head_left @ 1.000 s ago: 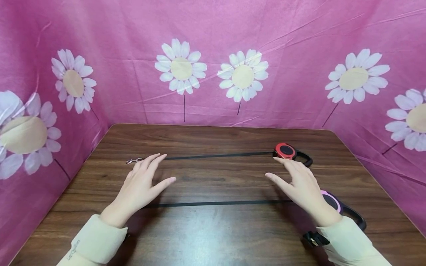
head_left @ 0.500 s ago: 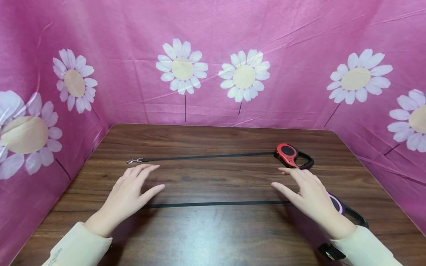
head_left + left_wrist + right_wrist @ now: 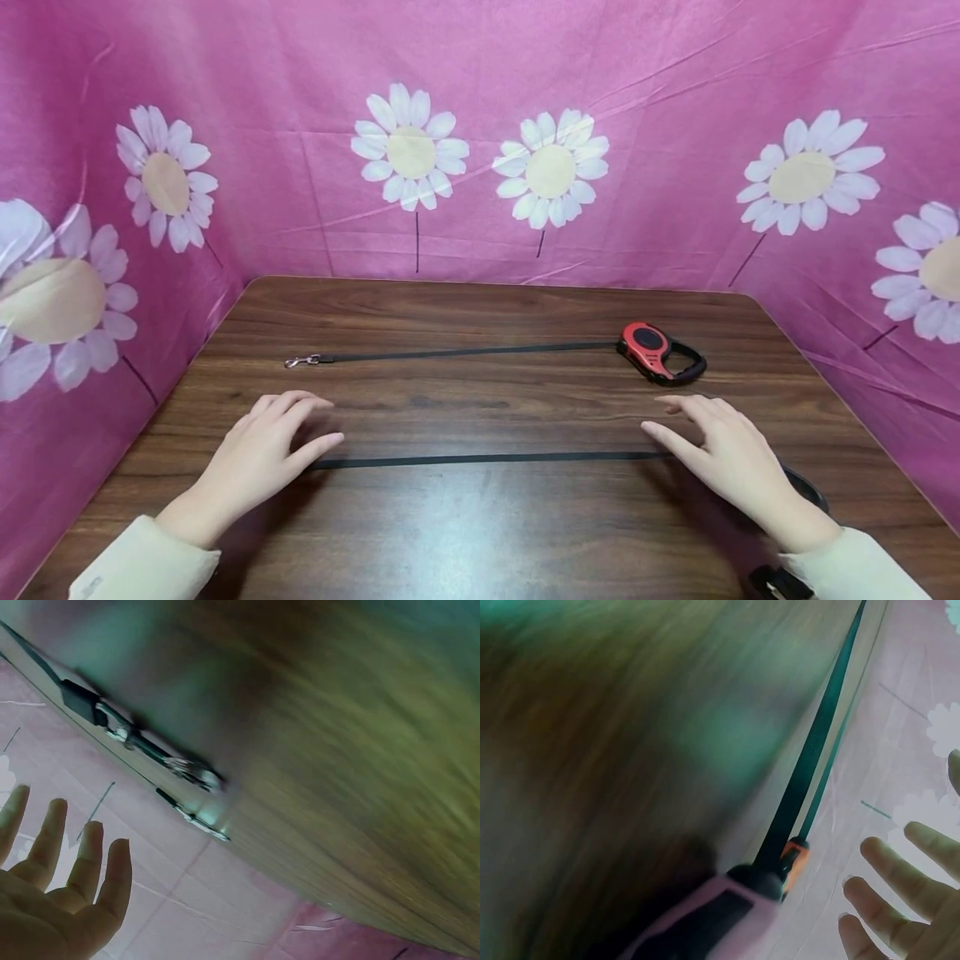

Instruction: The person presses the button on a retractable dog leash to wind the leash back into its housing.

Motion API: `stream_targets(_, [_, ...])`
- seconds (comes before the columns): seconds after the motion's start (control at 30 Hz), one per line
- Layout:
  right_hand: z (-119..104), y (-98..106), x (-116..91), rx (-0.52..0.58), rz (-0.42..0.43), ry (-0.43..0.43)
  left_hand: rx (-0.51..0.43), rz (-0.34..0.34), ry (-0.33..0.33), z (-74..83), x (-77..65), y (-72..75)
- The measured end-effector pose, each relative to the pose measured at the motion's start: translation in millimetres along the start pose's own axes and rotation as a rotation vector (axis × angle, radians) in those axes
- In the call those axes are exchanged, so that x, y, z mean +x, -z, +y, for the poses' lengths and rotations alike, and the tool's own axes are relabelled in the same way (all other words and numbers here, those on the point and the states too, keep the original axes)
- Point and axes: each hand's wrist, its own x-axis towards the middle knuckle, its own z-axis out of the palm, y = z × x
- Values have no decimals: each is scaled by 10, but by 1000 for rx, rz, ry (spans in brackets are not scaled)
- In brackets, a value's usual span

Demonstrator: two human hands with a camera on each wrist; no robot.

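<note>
Two retractable dog leashes lie stretched across the table. The far one has a red and black casing [image 3: 647, 342], a thin black strap [image 3: 465, 352] and a silver snap hook [image 3: 302, 362] at its left end. Of the near leash, the head view shows its strap [image 3: 480, 459] and part of its black handle [image 3: 806, 490]; its pink and black casing [image 3: 720, 919] shows in the right wrist view. My left hand [image 3: 255, 446] hovers over the near strap's left end, whose clip [image 3: 142, 742] shows in the left wrist view. My right hand [image 3: 735, 458] hovers above the near casing. Both hold nothing, fingers relaxed.
The brown wood-grain table [image 3: 480, 533] has pink cloth [image 3: 480, 50] with white daisies around its back and sides. A black wrist strap [image 3: 780, 582] hangs at the right cuff.
Both hands have drawn back toward the person and apart from each other. The far snap hook and red casing are now uncovered. The leashes stay in place.
</note>
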Motion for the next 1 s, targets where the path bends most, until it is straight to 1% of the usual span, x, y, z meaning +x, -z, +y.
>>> stream_targets(0.17, [102,24,-51,-43,11,15,27,-38,5,-50,-27,8])
stream_targets(0.47, [262,96,-153,-93,15,0,67,-87,7,-137,-102,1])
stream_targets(0.73, [414,154,-244,-123,16,-15,66,-148,31,-248,-152,-32])
stream_targets(0.87, [489,178,-306,-139,-14,-52,60,-165,27,-285,-169,-46])
stream_targets(1.0, [573,174,-381,-166,-17,-51,55,-177,32,-324,-183,-51])
